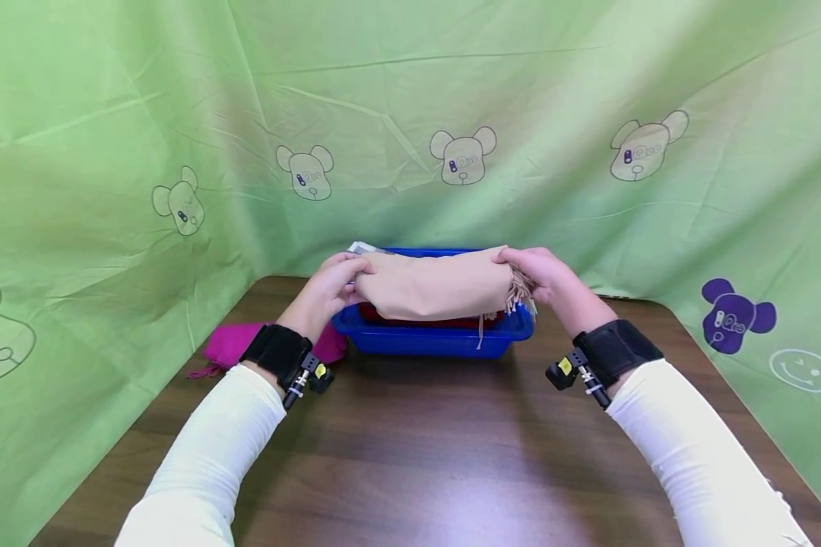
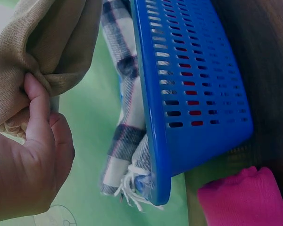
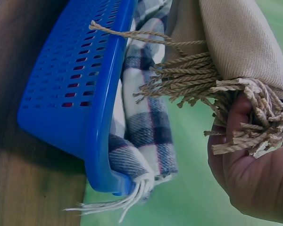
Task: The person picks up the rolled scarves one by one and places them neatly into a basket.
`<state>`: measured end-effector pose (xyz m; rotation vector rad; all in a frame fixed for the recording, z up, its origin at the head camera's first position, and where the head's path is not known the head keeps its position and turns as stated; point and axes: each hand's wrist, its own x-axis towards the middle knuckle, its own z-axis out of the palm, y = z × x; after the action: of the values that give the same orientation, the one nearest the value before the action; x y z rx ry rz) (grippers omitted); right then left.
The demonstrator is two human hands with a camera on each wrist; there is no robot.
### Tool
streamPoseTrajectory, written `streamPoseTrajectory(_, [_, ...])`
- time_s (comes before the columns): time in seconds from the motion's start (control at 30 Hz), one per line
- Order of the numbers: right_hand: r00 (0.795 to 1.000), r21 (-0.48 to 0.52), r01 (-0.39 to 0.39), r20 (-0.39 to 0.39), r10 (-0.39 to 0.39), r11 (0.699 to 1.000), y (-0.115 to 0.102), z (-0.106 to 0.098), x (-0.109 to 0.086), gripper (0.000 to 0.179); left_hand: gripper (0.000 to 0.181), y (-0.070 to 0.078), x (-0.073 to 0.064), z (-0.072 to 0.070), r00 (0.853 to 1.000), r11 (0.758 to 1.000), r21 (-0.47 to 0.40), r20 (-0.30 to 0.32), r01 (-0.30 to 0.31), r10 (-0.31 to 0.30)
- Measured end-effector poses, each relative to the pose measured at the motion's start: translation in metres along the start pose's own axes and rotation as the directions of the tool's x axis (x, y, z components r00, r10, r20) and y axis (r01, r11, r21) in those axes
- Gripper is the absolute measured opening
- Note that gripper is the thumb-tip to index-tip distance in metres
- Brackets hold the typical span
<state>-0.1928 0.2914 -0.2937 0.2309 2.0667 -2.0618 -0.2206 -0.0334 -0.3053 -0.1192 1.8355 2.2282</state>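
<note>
A folded beige scarf (image 1: 438, 287) with twisted fringe at its right end is held up over the blue slotted basket (image 1: 431, 346). At the scarf's left end, my left hand (image 1: 331, 285) pinches the cloth between thumb and fingers. My right hand (image 1: 539, 275) grips the fringed end, and strands (image 3: 188, 77) hang over its fingers in the right wrist view. Inside the basket lies a folded black-and-white plaid scarf (image 2: 127, 108), whose white fringe spills over the rim. Something red (image 1: 372, 312) shows below the beige scarf and through the basket's slots.
On the brown wooden table (image 1: 410, 433), a bright pink folded cloth (image 1: 236, 340) lies left of the basket, partly behind my left forearm. Green fabric with bear prints (image 1: 462, 156) hangs behind the table and along both sides.
</note>
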Motion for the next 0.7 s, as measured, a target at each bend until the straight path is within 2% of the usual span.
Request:
streamPoseTrajectory(0.13, [1.0,-0.019,-0.006,-0.029,0.006,1.0,0.004,-0.001,0.007,0.026,0.018,-0.004,0.006,0.001,1.0,1.0,0.011,-0.01,0.0,0.0])
streamPoseTrajectory(0.33, [0.998,-0.034,0.014,-0.058,-0.016,0.999,0.016,0.001,0.02,0.015,0.023,-0.012,0.014,-0.001,0.999,0.999,0.035,-0.043,0.026,-0.024])
streamPoseTrajectory(0.43, [0.996,-0.144,0.029,-0.075,-0.04,0.989,0.025,0.0,0.024,0.017,0.026,-0.017,0.016,-0.005,0.998,0.995,0.087,-0.047,0.051,-0.047])
streamPoseTrajectory(0.5, [0.996,-0.256,0.022,-0.081,-0.044,0.966,0.03,-0.001,0.025,0.024,0.032,-0.018,0.015,-0.009,0.996,0.99,0.117,-0.052,0.073,-0.067])
streamPoseTrajectory(0.57, [0.996,-0.34,0.009,-0.08,-0.038,0.94,0.034,-0.002,0.025,0.023,0.037,-0.018,0.015,-0.014,0.995,0.988,0.125,-0.061,0.09,-0.083])
streamPoseTrajectory(0.63, [0.997,-0.39,0.003,-0.073,-0.034,0.921,0.037,-0.003,0.024,0.024,0.042,-0.017,0.013,-0.019,0.994,0.988,0.123,-0.072,0.09,-0.082])
streamPoseTrajectory(0.7, [0.997,-0.385,0.009,-0.064,-0.036,0.923,0.036,-0.004,0.023,0.037,0.045,-0.015,0.012,-0.023,0.994,0.991,0.108,-0.078,0.082,-0.074])
